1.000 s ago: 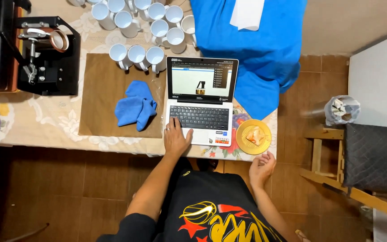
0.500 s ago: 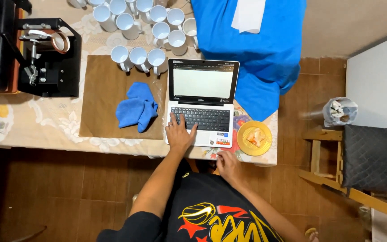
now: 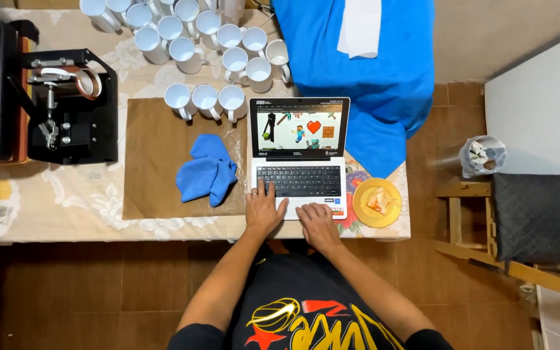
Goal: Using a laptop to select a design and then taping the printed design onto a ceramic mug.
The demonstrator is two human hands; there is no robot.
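Flowered tablecloth [image 3: 53, 207] covered the table — left hand [image 3: 264, 210] and right hand [image 3: 315, 223] lay flat, fingers spread, holding nothing, on the laptop [image 3: 299, 175]; the yellow plate [image 3: 376, 202] at lower right might get bumped off.

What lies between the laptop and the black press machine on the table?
In the head view, a crumpled blue cloth on a brown mat lies between the laptop and the black press.

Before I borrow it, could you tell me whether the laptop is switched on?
On: the laptop is open, its screen showing colourful pictures.
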